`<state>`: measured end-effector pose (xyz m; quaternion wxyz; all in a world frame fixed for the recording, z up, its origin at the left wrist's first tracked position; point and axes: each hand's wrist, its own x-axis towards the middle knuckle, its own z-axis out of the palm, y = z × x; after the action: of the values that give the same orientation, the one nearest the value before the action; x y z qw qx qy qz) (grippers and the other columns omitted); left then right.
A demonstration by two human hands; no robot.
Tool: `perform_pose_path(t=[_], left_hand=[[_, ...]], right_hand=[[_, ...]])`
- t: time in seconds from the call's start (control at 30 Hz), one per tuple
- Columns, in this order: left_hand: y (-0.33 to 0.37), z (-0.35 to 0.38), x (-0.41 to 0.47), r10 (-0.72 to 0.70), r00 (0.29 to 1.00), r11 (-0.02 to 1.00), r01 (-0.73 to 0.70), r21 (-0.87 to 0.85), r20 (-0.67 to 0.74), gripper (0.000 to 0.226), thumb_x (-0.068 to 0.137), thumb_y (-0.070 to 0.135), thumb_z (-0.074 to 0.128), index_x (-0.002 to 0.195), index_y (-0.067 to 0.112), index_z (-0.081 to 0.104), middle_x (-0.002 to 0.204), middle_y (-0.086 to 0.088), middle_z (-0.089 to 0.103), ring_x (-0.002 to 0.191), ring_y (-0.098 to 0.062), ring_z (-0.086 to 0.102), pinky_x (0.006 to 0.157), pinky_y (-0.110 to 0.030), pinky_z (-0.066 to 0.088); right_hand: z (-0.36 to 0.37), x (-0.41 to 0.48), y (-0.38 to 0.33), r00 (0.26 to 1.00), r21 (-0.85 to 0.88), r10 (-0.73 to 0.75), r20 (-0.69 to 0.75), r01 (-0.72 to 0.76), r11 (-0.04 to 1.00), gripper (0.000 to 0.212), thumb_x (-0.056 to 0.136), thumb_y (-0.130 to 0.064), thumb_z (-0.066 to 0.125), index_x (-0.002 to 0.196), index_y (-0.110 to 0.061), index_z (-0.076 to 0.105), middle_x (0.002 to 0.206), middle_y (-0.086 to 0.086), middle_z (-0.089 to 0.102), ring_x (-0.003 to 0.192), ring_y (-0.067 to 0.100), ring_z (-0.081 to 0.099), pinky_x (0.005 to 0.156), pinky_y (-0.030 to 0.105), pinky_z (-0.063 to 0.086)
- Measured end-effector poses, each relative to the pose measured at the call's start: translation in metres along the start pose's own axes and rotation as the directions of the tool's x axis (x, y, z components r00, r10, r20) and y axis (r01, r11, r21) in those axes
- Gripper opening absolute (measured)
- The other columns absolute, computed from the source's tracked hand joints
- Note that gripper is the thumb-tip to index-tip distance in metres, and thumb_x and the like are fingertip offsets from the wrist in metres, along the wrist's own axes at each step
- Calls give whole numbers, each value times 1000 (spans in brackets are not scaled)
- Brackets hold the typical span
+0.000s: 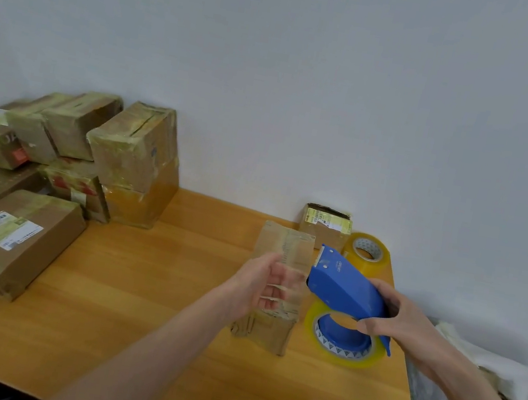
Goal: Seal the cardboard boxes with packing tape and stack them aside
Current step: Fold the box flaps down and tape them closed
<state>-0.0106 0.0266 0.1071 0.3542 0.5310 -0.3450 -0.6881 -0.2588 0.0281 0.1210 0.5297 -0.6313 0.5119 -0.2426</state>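
1. Wooden tabletop (138, 283) carries taped boxes (53, 166) stacked left, out of the way
2. Right hand (409, 319) wraps its fingers (386, 290) round the blue dispenser (342, 285), aimed at the centre box (294, 242)
3. Left hand (260, 282) is at its mouth, fingers blurred, grip unclear

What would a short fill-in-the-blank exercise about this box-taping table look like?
1. The right hand grips a tape dispenser coloured ____.
2. The left hand holds a clear strip of ____ above the middle box.
3. The taped boxes are piled at the ____ end of the table.

Missing words: blue; tape; left.
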Motion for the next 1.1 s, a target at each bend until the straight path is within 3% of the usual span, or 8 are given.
perform_pose_path(t=[0.1, 0.2, 0.3, 0.47, 0.67, 0.83, 0.97, 1.1], left_hand=[[1, -4, -1, 26, 999, 990, -21, 139, -38, 43, 96, 49, 48, 93, 15, 74, 88, 1, 73, 67, -10, 60, 65, -24, 49], [-2, -7, 0, 60, 998, 972, -51, 228, -32, 23, 88, 32, 68, 96, 11, 73, 91, -2, 75, 67, -8, 62, 63, -21, 52], [-4, -11, 2, 59, 996, 977, -45, 208, -61, 17, 83, 18, 75, 96, 8, 75, 89, -5, 75, 67, -8, 64, 63, -21, 54], [-5, -14, 5, 86, 980, 960, -34, 280, -177, 14, 83, 22, 74, 86, 8, 75, 73, -1, 73, 67, -12, 61, 61, -22, 51], [-5, -22, 5, 98, 972, 928, -12, 372, -212, 13, 87, 20, 70, 88, 7, 73, 73, -2, 72, 64, -6, 65, 65, -22, 58], [-3, -28, -9, 96, 985, 945, -45, 325, -142, 15, 89, 16, 68, 78, 5, 70, 65, -1, 69, 60, -9, 66, 61, -21, 58], [4, -57, -16, 140, 962, 930, -46, 363, -236, 15, 87, 17, 69, 88, 2, 70, 74, -6, 72, 65, -12, 69, 67, -26, 60], [6, -81, -20, 173, 946, 919, -54, 391, -276, 17, 87, 17, 70, 85, 0, 71, 69, -5, 71, 64, -12, 68, 62, -25, 58]], right_hand=[[-1, 0, 0, 1000, -35, 8, 11, -7, 999, 76, 41, -38, 79, 114, -30, 62, 107, -2, 66, 95, 13, 67, 79, 30, 57], [1, -1, 1, 1000, -69, 18, 22, -17, 997, 77, 40, -38, 79, 115, -30, 61, 106, -4, 67, 95, 13, 67, 80, 31, 57], [2, -3, 0, 999, -84, 10, 33, -7, 996, 77, 40, -37, 80, 115, -31, 61, 106, -3, 67, 94, 12, 67, 82, 33, 57], [10, -2, -6, 998, -220, -21, 54, 32, 975, 80, 50, -37, 78, 123, -46, 48, 114, -12, 59, 96, 4, 64, 76, 23, 55], [18, 1, -13, 992, -462, -92, 92, 124, 878, 85, 50, -56, 69, 130, -50, 40, 117, -23, 55, 104, 4, 58, 86, 29, 54], [19, -3, -19, 983, -481, -127, 135, 177, 859, 76, 54, -53, 68, 123, -57, 37, 115, -26, 55, 103, 4, 58, 84, 29, 55], [6, -11, -12, 986, -532, -126, 109, 165, 830, 68, 56, -51, 68, 118, -61, 42, 106, -28, 59, 98, 2, 59, 79, 27, 54], [-10, -20, -6, 995, -586, -64, 75, 96, 805, 64, 68, -30, 80, 109, -60, 42, 102, -25, 60, 91, -5, 59, 76, 24, 54]])
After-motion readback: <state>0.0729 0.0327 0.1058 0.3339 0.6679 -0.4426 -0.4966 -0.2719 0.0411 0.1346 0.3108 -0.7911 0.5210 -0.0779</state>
